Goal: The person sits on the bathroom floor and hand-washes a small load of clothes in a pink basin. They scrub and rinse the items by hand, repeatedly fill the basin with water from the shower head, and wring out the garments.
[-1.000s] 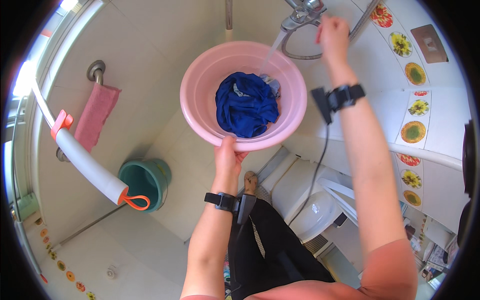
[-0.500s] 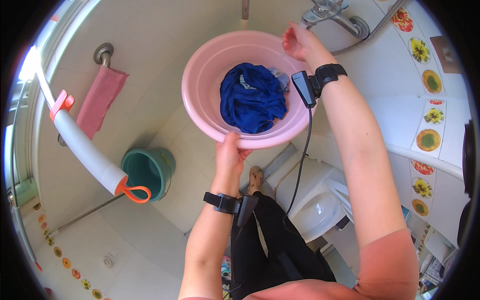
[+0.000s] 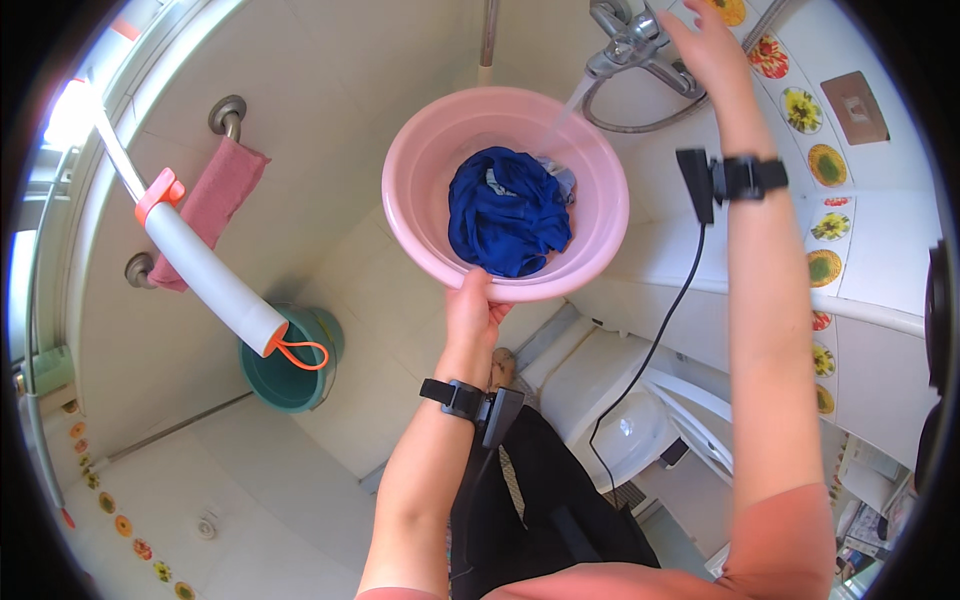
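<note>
The left hand (image 3: 474,312) gripped the near rim of the pink basin (image 3: 432,210), fingers closed on it, holding it under the tap (image 3: 628,45). Blue cloth (image 3: 505,210) lay inside as water streamed in. The right hand (image 3: 705,45) rested on the tap, fingers curled.

We record the following limits of view. The right hand (image 3: 705,45) is cut off at the top edge, so its fingertips and any grip on the tap (image 3: 630,45) cannot be confirmed. The left hand (image 3: 475,310) shows only its back; its fingers pass under the pink basin (image 3: 430,160). The blue garment (image 3: 510,210) covers the basin floor, and a paler cloth beneath it is mostly hidden. The white tube (image 3: 205,275) hides part of the teal bucket (image 3: 290,385).
</note>
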`<action>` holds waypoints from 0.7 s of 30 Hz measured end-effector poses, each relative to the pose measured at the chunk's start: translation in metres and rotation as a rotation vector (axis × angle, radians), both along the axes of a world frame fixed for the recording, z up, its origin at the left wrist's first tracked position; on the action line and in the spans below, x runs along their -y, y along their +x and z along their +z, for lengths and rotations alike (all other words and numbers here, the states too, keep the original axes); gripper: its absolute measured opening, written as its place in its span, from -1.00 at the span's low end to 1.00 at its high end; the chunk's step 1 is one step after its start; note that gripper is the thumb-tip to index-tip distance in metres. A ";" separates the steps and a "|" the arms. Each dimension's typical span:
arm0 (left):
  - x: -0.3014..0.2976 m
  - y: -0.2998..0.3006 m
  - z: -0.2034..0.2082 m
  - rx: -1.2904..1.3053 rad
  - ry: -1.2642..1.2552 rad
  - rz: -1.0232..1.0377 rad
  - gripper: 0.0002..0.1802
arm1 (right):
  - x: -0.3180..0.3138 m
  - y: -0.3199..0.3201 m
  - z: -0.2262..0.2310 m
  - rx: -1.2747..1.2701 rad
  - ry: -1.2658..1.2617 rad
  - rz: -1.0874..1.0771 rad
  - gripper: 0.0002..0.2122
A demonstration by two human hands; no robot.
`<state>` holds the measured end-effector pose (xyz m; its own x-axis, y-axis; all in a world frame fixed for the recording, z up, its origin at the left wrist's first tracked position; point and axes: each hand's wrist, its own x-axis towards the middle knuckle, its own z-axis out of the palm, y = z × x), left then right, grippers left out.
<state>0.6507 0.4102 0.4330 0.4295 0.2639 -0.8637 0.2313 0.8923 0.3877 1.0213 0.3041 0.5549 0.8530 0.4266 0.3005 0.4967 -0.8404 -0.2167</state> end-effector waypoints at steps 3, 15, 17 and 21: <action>-0.001 -0.003 -0.001 0.023 -0.017 -0.026 -0.77 | -0.019 0.013 0.004 -0.070 -0.307 0.048 -0.55; -0.007 -0.003 -0.004 0.008 -0.057 -0.045 -0.67 | -0.038 0.029 0.009 -0.296 -0.577 -0.103 -0.44; -0.008 -0.001 -0.004 -0.005 -0.062 -0.044 -0.67 | -0.039 0.026 0.007 -0.237 -0.576 -0.126 -0.47; -0.008 0.001 -0.007 -0.014 -0.088 -0.016 -0.67 | -0.039 0.019 0.010 -0.270 -0.559 -0.150 -0.50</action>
